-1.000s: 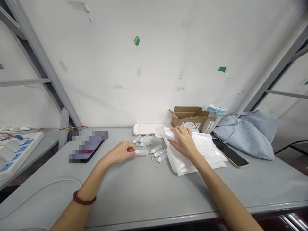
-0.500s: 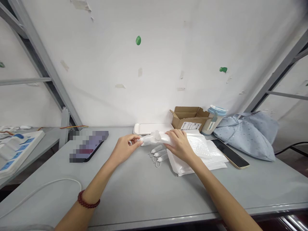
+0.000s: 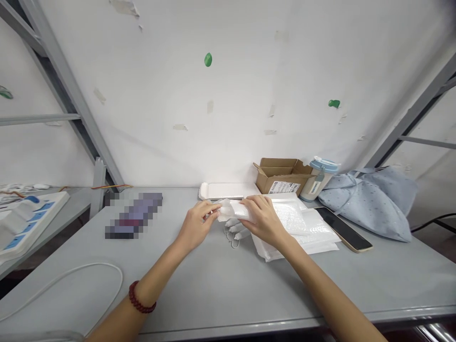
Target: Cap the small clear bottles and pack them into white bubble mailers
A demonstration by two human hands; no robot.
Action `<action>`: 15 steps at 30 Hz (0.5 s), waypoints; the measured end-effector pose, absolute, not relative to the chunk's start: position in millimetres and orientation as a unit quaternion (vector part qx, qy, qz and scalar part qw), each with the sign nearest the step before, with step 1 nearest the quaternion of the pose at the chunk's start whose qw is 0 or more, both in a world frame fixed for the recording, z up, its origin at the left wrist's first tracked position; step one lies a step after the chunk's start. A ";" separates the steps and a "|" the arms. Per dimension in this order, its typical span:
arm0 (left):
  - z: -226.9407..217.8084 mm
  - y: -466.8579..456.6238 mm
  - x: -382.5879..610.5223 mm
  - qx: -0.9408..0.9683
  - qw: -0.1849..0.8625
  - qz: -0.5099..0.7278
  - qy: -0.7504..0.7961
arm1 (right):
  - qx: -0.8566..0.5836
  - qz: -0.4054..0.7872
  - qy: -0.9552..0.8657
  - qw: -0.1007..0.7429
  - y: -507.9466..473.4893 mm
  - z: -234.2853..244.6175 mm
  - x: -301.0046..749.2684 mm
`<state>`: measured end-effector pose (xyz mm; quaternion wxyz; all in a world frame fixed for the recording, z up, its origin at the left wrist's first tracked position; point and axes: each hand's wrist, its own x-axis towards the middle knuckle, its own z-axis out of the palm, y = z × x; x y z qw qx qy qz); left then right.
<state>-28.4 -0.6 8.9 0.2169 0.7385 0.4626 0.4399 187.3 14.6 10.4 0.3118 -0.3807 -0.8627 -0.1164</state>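
Note:
My left hand (image 3: pixel 197 223) and my right hand (image 3: pixel 260 218) meet over the grey table (image 3: pixel 213 285), both closed on a small clear plastic bag (image 3: pixel 231 210). The left pinches its open end; a small clear bottle picked up a moment ago is hidden between the fingers and the bag. The right grips the bag's other end. Just below the bag lie a few small clear bottles with loop caps (image 3: pixel 235 232). A stack of white bubble-wrap bags (image 3: pixel 306 228) lies under and right of my right wrist.
A white tray (image 3: pixel 221 191), an open cardboard box (image 3: pixel 281 175) and a lidded cup (image 3: pixel 318 178) stand at the back. A phone (image 3: pixel 351 229) and a blue cloth bag (image 3: pixel 370 199) lie right. A blurred device (image 3: pixel 133 216) and a white cable (image 3: pixel 71 280) lie left.
My left hand picked a small bottle off the table and rose to the bag's mouth. My right hand brought the bag left to meet it. The camera shifted slightly.

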 end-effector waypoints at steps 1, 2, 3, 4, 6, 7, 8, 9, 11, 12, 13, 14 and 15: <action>8.1 -0.8 -27.3 0.734 0.216 0.449 0.462 | -0.381 -0.115 -0.863 0.311 14.6 10.1 187.2; 7.4 -1.3 -26.3 0.727 0.215 0.457 0.465 | -0.381 -0.116 -0.864 0.309 14.6 9.7 187.1; 6.8 -1.9 -25.3 0.719 0.218 0.461 0.472 | -0.381 -0.117 -0.864 0.307 14.4 9.3 186.7; 6.3 -2.8 -24.1 0.711 0.225 0.460 0.482 | -0.381 -0.119 -0.865 0.304 14.1 8.8 186.0; 5.3 -5.2 -21.3 0.700 0.248 0.446 0.499 | -0.376 -0.123 -0.870 0.295 12.6 7.4 183.1; 4.6 -6.5 -19.5 0.702 0.259 0.435 0.500 | -0.372 -0.124 -0.873 0.290 11.6 6.4 181.1; 3.8 -7.8 -17.5 0.709 0.265 0.423 0.498 | -0.366 -0.124 -0.877 0.286 10.4 5.3 178.8; 2.9 -9.0 -15.4 0.719 0.265 0.413 0.492 | -0.361 -0.122 -0.881 0.281 9.2 4.1 176.5; 0.9 -11.3 -11.2 0.740 0.255 0.403 0.475 | -0.351 -0.115 -0.887 0.275 7.2 1.9 172.6; 0.2 -12.3 -9.4 0.746 0.253 0.401 0.468 | -0.349 -0.111 -0.889 0.274 6.6 1.1 171.4; -0.1 -13.2 -8.2 0.750 0.255 0.399 0.462 | -0.347 -0.108 -0.890 0.275 6.5 0.7 170.9; 0.3 -13.8 -7.8 0.751 0.261 0.397 0.458 | -0.347 -0.104 -0.890 0.276 6.7 0.6 171.2; 1.3 -14.1 -8.2 0.749 0.269 0.395 0.459 | -0.348 -0.102 -0.890 0.278 7.4 0.9 172.3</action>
